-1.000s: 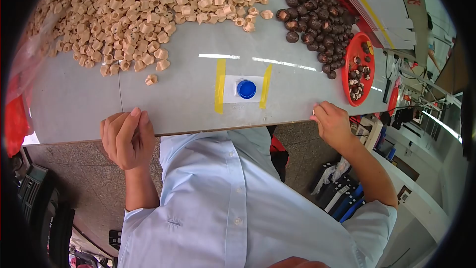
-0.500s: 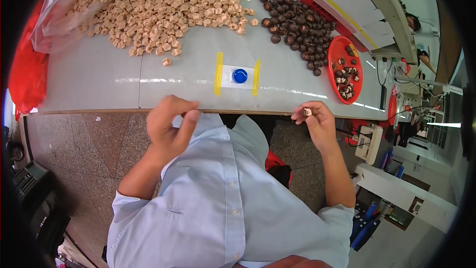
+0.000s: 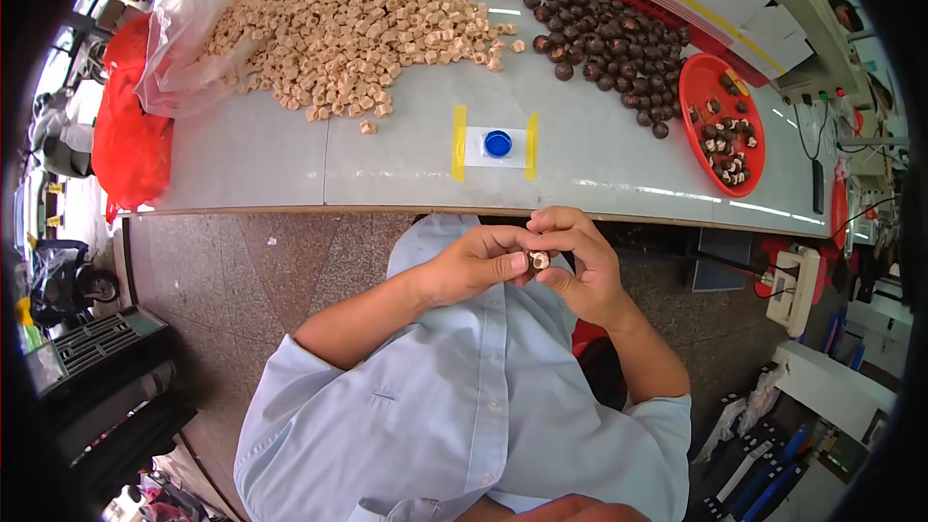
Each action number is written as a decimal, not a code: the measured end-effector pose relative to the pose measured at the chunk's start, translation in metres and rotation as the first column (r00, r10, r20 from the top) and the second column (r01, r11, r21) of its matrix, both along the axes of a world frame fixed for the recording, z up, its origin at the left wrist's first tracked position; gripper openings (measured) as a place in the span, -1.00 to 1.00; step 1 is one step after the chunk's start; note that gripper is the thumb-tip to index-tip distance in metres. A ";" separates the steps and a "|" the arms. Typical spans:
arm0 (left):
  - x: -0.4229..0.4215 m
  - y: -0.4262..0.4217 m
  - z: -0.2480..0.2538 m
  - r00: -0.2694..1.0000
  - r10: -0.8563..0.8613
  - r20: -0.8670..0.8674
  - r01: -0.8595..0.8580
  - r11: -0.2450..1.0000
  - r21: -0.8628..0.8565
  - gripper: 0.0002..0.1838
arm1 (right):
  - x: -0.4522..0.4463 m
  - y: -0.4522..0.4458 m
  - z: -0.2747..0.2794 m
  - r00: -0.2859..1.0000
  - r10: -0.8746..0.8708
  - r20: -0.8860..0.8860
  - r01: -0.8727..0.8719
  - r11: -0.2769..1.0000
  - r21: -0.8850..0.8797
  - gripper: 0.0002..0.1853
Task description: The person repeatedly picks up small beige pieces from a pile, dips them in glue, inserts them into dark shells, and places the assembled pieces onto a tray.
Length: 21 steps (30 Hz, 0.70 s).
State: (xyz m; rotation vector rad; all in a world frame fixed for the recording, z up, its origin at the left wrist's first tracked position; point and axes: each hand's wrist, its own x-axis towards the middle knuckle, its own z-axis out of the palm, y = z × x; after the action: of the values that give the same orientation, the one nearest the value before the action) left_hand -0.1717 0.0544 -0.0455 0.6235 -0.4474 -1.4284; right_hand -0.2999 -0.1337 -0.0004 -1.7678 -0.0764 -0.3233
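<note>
My left hand [image 3: 478,259] and my right hand [image 3: 583,266] meet in front of my shirt, just off the table's near edge. Between their fingertips is a small dark brown piece with a pale, whitish part [image 3: 538,260], gripped from both sides. Beyond the hands, a round blue cap [image 3: 498,143] sits on a white paper held by two yellow tape strips. A large heap of beige pieces [image 3: 358,29] lies at the back left. Dark brown round pieces [image 3: 619,48] are heaped to its right. A red tray [image 3: 692,97] holds several dark and whitish pieces.
The grey table [image 3: 387,169] ends in an edge just beyond my hands. A clear plastic bag [image 3: 184,48] and a red bag [image 3: 130,126] are at the left. White and red boxes [image 3: 706,0] stand at the back right. A power strip [image 3: 795,290] is below right.
My left hand has moved right and my right hand inward, so both now meet at the small piece, which my right hand alone held before. The view has shifted.
</note>
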 end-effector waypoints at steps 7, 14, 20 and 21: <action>-0.002 0.011 0.007 0.998 0.029 0.047 -0.032 0.998 0.056 -0.57 | 0.004 0.007 0.002 0.999 -0.023 0.030 0.023 0.999 -0.026 -0.64; -0.015 0.021 0.021 0.998 0.068 0.001 -0.068 0.994 0.085 -0.56 | 0.004 0.014 0.007 0.996 -0.027 0.089 0.034 0.997 -0.072 -0.65; -0.014 0.023 0.030 0.999 0.044 0.001 -0.043 0.990 0.136 -0.57 | 0.001 0.018 0.003 0.995 -0.030 0.095 0.036 0.997 -0.062 -0.66; -0.014 0.023 0.031 0.999 0.040 0.009 -0.041 0.988 0.148 -0.57 | 0.001 0.018 0.002 0.995 -0.031 0.094 0.037 0.997 -0.061 -0.66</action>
State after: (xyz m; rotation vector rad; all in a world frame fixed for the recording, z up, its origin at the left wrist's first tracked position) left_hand -0.1854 0.0773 -0.0148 0.7520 -0.3331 -1.4303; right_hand -0.2989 -0.1157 0.0018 -1.8174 -0.1238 -0.4317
